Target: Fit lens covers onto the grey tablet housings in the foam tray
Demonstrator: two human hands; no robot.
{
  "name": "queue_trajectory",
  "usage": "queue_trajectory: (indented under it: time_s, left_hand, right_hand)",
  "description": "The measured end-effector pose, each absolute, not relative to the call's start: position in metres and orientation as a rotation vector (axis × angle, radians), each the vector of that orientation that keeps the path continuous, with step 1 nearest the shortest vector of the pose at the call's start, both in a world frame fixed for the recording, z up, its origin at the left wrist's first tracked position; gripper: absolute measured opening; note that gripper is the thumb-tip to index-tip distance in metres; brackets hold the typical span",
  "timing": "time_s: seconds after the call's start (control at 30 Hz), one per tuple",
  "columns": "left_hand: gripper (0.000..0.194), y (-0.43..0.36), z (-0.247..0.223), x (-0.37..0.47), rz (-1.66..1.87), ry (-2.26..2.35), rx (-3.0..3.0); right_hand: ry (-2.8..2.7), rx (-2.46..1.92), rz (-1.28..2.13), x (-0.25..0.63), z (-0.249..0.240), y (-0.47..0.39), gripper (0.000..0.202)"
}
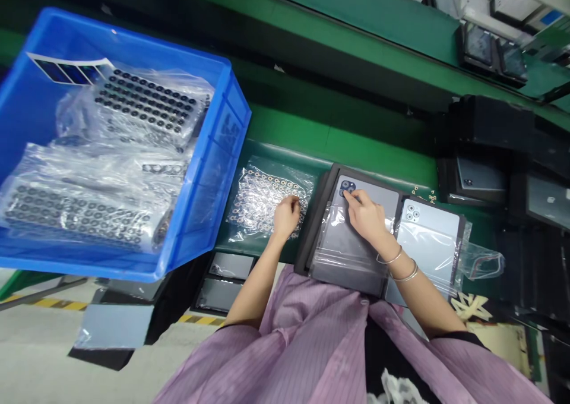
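My right hand (367, 214) is over a dark grey tablet-like device (371, 202), its fingertips pressed together at the round lenses of the camera block (348, 187). Anything pinched there is too small to see. This device lies in a dark tray (307, 252), partly under clear plastic film. To its left, my left hand (287, 217) rests with curled fingers on the right side of a clear plastic bag (256, 205) of small ring-shaped parts. What those fingers hold, if anything, is hidden. A lighter silver-blue device (430, 232) with a similar camera block lies at the right, under film.
A big blue bin (191, 208) at the left holds plastic bags of black ring parts (146, 101). Dark trays with devices (481, 172) are stacked at the right. Loose small gold parts (423, 194) lie behind the silver-blue device. More devices (229, 265) sit below the bench edge.
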State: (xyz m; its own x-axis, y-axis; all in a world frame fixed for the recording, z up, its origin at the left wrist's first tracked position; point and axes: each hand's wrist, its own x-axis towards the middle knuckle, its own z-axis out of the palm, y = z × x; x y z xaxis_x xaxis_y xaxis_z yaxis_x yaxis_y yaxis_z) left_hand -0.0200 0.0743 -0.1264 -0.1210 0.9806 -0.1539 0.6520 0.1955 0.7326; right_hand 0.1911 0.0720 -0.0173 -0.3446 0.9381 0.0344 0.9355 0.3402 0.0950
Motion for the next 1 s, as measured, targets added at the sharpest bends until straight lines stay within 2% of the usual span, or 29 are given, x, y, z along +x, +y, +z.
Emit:
queue_trajectory:
  time_s: [0.27,0.63,1.0]
  left_hand:
    - [0.025,0.072,-0.136,-0.031,0.581,1.917,1.538]
    - [0.027,0.096,-0.135,-0.029,0.477,1.994,1.644]
    - [0.023,0.106,-0.145,-0.031,0.448,2.000,1.662]
  right_hand:
    - [2.629,1.583,0.385,0.192,-0.030,0.070,0.039]
    - [2.565,1.718,0.268,0.185,-0.021,0.072,0.038]
    - [2.635,1.926,-0.090,0.197,-0.016,0.074,0.037]
